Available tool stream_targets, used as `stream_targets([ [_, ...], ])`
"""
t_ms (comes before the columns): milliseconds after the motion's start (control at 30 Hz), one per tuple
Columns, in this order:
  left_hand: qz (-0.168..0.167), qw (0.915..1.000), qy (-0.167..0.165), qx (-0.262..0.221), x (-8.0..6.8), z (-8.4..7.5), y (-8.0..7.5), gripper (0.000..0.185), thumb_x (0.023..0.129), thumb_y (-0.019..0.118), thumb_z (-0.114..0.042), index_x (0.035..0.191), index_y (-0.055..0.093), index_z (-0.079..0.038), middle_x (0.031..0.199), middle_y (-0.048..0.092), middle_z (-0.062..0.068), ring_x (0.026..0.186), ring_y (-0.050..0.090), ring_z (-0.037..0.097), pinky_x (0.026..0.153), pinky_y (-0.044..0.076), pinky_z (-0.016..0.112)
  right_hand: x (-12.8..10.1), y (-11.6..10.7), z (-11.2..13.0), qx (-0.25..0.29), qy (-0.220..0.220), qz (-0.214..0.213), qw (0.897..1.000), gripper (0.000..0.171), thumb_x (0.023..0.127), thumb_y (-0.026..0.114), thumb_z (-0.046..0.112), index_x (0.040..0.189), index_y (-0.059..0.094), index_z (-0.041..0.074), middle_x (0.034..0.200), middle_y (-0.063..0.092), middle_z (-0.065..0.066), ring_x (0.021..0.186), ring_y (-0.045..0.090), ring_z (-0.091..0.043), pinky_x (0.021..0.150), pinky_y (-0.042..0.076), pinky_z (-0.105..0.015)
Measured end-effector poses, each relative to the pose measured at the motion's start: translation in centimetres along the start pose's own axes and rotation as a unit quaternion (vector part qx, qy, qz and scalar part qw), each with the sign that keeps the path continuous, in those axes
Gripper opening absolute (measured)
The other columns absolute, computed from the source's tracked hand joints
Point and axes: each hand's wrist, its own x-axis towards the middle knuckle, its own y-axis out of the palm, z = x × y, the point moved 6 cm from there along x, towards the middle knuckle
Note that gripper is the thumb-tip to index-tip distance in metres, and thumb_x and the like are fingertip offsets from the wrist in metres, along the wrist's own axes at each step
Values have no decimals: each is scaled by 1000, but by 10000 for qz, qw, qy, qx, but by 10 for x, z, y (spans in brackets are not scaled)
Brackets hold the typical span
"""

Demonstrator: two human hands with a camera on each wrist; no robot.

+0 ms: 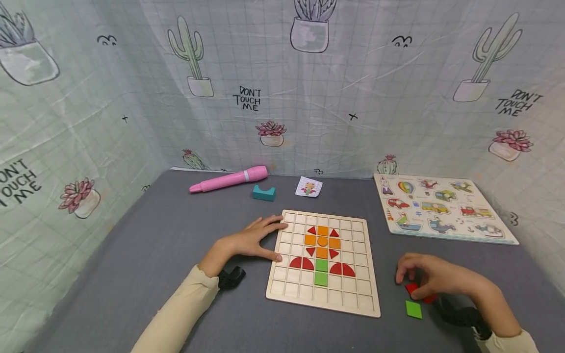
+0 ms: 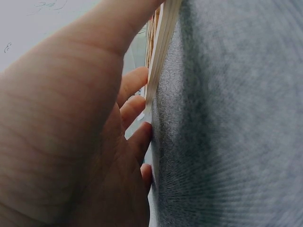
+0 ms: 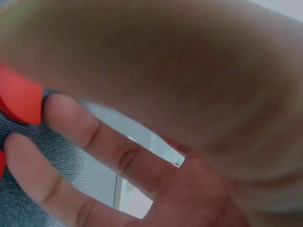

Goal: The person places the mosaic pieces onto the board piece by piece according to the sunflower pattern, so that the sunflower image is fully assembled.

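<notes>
A square wooden grid board (image 1: 282, 289) lies on the grey table, with red, orange and green pieces arranged in a flower-like figure. My left hand (image 1: 253, 240) rests at its left edge, fingers spread and thumb touching the rim; the left wrist view shows fingertips along the board's side (image 2: 163, 47). Right of the board, my right hand (image 1: 441, 275) reaches down over red pieces, its fingers bent and apart. The thumb touches or covers part of one red piece (image 1: 411, 288); another red piece (image 1: 430, 298) is partly hidden beneath the hand. A green diamond piece (image 1: 413, 309) lies just in front.
Behind the board stand a teal notched block (image 1: 264, 194) and a small picture card (image 1: 308, 187). A pink marker-like stick (image 1: 229, 180) lies at back left. A picture puzzle board (image 1: 446, 208) is at back right. Patterned cloth (image 1: 344, 98) hangs around the table.
</notes>
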Motion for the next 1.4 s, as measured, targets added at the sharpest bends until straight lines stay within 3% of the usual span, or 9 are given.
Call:
stream_targets([
  [200,11,10000,-25,4,-1,-1,0,86,83,76,-45,153,34,-17,162,18,7,149,11,32,120,2,54,2,1,-1,-17,79,-11,10000,20,84,74,2,102,65,8,104,57,-2,81,53,-13,59,52,-27],
  [500,16,10000,-42,51,-1,0,1,86,83,75,-45,153,34,-17,161,18,7,149,11,31,120,3,53,10,-1,-6,-645,271,-485,9964,11,86,74,8,95,68,7,94,59,1,77,54,-2,61,52,-24],
  [667,22,9999,-87,45,-2,1,1,87,83,76,-45,153,33,-18,162,18,7,149,11,32,120,3,54,11,0,-5,-620,-33,-585,9964,15,83,74,2,97,69,4,96,60,-4,80,56,-5,62,54,-24],
  [933,-13,9999,-99,93,-1,1,1,86,83,75,-46,152,34,-18,162,18,6,149,12,30,120,2,52,15,2,0,-898,-514,-797,9914,16,81,76,1,94,69,7,89,59,-2,70,55,-10,54,48,-21],
  [1400,8,9999,-107,51,-1,0,1,86,83,75,-45,153,34,-18,162,17,6,149,10,32,120,3,54,38,14,26,-730,-1163,-672,9882,18,87,73,6,101,68,15,91,59,1,66,54,-7,54,49,-19],
])
